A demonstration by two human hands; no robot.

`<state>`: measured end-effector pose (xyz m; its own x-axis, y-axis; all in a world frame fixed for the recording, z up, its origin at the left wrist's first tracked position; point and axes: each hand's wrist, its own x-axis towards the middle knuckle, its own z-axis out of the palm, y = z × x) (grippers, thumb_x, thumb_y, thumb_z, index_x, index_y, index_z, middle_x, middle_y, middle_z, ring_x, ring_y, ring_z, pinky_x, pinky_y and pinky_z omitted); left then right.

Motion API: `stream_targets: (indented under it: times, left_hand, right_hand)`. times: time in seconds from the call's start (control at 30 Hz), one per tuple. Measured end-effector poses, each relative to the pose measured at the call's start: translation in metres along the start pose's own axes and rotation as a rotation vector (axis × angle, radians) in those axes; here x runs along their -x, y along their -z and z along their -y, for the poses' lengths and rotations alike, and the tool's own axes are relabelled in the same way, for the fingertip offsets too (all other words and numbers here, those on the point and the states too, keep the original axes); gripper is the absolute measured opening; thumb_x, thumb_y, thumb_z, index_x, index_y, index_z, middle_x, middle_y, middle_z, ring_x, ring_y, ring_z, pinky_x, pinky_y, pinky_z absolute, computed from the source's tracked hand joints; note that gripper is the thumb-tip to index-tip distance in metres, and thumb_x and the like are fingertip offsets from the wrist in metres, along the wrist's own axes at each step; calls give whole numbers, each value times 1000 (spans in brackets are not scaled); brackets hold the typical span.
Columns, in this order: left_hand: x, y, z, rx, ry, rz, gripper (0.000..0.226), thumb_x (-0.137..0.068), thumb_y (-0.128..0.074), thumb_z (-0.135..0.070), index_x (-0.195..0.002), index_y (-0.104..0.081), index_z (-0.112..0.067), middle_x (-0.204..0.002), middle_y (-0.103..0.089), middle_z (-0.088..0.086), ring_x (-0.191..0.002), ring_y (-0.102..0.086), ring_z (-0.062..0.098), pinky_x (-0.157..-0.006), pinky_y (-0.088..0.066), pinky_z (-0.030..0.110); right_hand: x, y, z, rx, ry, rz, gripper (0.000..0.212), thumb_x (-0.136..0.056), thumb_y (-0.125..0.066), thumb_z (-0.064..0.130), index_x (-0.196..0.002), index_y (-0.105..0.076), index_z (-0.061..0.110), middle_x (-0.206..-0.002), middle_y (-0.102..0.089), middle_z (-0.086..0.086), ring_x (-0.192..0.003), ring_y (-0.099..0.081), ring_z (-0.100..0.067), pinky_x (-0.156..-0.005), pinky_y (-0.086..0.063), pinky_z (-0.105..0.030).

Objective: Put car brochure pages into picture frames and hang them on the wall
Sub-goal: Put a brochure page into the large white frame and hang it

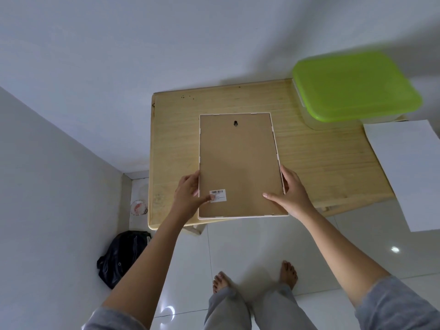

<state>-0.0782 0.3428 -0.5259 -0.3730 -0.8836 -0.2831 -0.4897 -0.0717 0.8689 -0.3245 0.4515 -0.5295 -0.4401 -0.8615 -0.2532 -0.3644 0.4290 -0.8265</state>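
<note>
**Frame face-down, backing still in place**

Nearest stood the person's bare feet (256, 276) on pale floor tiles (238, 246). Above them the left hand (188, 195) and right hand (291, 191) each gripped a long side of the picture frame (238, 163), thumbs pressed on its back, near its lower end. The frame lay face-down on the wooden table (316, 158), its near edge overhanging slightly — brown backing board, thin white rim, a barcode sticker (217, 195) low on the left, a dark hanging hook (235, 123) near the far end.

Whether a page sat inside could not be told. Hanging was judged undone. A white sheet (409, 172) lay right — printed side unseen. Farther off sat a green-lidded box (354, 86).
</note>
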Motion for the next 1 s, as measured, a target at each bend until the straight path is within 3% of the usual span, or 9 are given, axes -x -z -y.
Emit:
stream_targets:
  times: [0.1, 0.33, 0.5, 0.57, 0.67, 0.77, 0.87, 1.0]
  left_hand:
    - [5, -1, 4, 19, -8, 14, 94, -53, -81, -37, -135, -36, -31, -112, -40, -10, -102, -49, 3, -92, -41, 18]
    - [8, -11, 1, 56, 11, -94, 76, -68, -80, -10, -135, -45, -16, -116, -41, -4, -104, -48, 10, -91, -39, 21]
    - [10, -19, -2, 43, 15, -159, 68, -75, -75, -11, -135, -44, -14, -114, -40, -4, -101, -46, 9, -89, -37, 15]
    - [9, -21, -1, 34, 28, -154, 67, -78, -72, -15, -138, -41, -14, -114, -38, -4, -103, -46, 11, -93, -39, 20]
    - [9, -22, 0, -26, 29, -132, 72, -79, -72, -21, -141, -36, -16, -115, -37, -4, -107, -47, 14, -102, -40, 31]
    - [13, -25, 0, -62, 36, -101, 91, -68, -81, -27, -143, -30, -20, -120, -34, -4, -112, -42, 14, -100, -37, 27]
    - [15, -30, 1, -90, 58, -115, 106, -60, -85, -32, -145, -24, -19, -128, -31, -3, -120, -37, 17, -106, -35, 33]
    - [14, -33, -1, -101, 78, -134, 104, -61, -84, -30, -145, -23, -17, -130, -31, -1, -125, -33, 20, -108, -33, 40]
  right_hand:
    - [5, -4, -5, -3, 7, 39, 100, -67, -82, 12, -146, -22, 13, -150, -26, 1, -138, -24, -10, -107, -19, -18]
    - [-2, -4, -1, -99, -57, -54, 96, -60, -84, 4, -142, -34, 14, -140, -37, -1, -125, -36, -5, -103, -25, -16]
    - [-4, -3, 4, -74, -63, -126, 90, -58, -86, 9, -137, -42, 15, -126, -46, -1, -118, -48, -14, -96, -34, -19]
    - [-4, -2, 6, -40, -59, -137, 89, -58, -86, 13, -136, -43, 16, -118, -46, 0, -110, -52, -18, -92, -37, -21]
    - [1, 2, 5, -32, -56, -56, 94, -61, -85, 14, -141, -35, 16, -127, -39, 0, -115, -44, -11, -96, -31, -18]
    - [9, 2, 4, -13, -49, 38, 104, -60, -85, 11, -145, -24, 15, -132, -29, 6, -118, -34, -2, -96, -24, -10]
    - [11, 0, 1, -22, -59, 25, 106, -59, -86, 10, -145, -24, 14, -143, -27, 1, -126, -34, -7, -100, -25, -14]
    - [9, -2, 3, -31, -68, 4, 106, -57, -86, 6, -144, -26, 12, -142, -29, 1, -117, -33, 0, -93, -23, -5]
